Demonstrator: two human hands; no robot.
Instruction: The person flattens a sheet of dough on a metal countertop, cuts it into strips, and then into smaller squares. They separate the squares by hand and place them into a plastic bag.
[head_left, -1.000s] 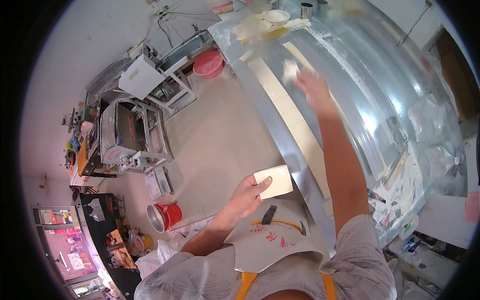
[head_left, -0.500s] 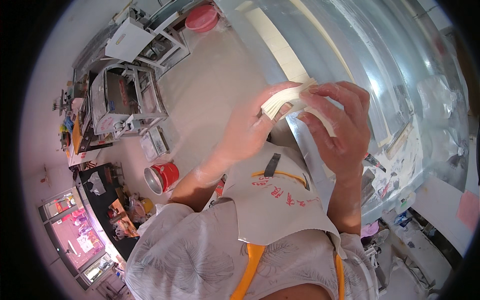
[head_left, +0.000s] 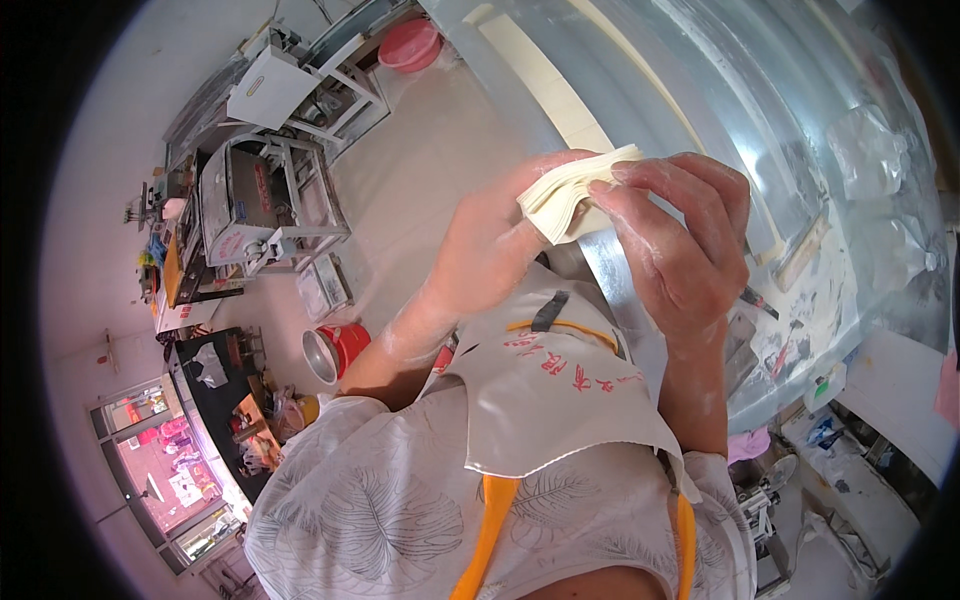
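Observation:
A stack of thin, pale dough wrappers [head_left: 562, 200] is held up between my two hands, its layers fanned and bent in the middle. My left hand [head_left: 484, 243] grips the stack's left end, with fingers behind it and the thumb partly hidden below. At the right end, my right hand [head_left: 690, 235] pinches the edge between thumb and fingertips. White flour dusts both hands. Beyond the stack, a long strip of pale dough [head_left: 545, 85] lies on the shiny metal worktable [head_left: 640, 100].
A second narrow dough strip [head_left: 640, 65] runs along the worktable. Its near right part carries flour and a dark-handled tool [head_left: 758, 303]. On the floor at left are a red metal pot [head_left: 345, 347], a machine on a frame [head_left: 245, 205] and a pink basin [head_left: 410, 45].
My right thumb has come up onto the front of the stack, pressing the right end. The wrappers are now more fanned and folded. My left hand has barely shifted.

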